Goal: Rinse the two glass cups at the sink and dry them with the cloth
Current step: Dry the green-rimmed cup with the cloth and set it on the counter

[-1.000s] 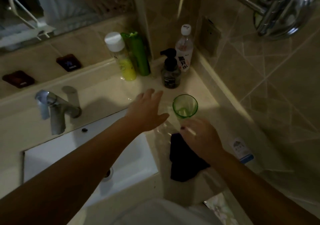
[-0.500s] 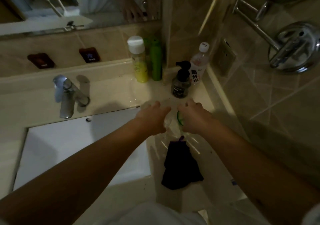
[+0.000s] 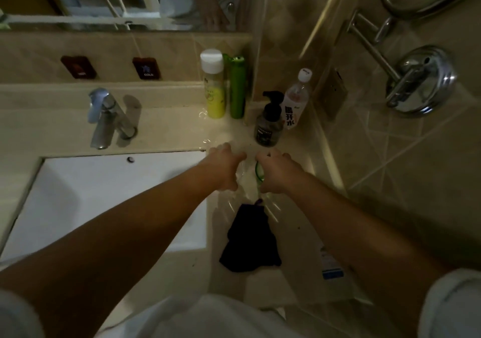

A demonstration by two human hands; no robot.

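My right hand [image 3: 276, 172] is wrapped around the green glass cup [image 3: 259, 173] on the counter right of the sink; only a sliver of its green rim shows. My left hand [image 3: 225, 167] is closed beside it on a clear glass cup [image 3: 243, 179], which is faint and mostly hidden between the hands. A dark cloth [image 3: 250, 241] lies crumpled on the counter just below both hands. The white sink basin [image 3: 104, 197] is at the left, with the chrome faucet [image 3: 104, 119] behind it.
Behind the hands stand a dark pump bottle [image 3: 268, 121], a water bottle [image 3: 295, 100], a yellow bottle [image 3: 214, 85] and a green bottle [image 3: 237, 87]. A tiled wall with a chrome fitting [image 3: 421, 80] rises at the right. A small packet [image 3: 330, 267] lies near the counter's front edge.
A second ago both hands were open and reaching toward the cups. They have since closed on the cups, and the view has shifted so the sink sits more centrally.
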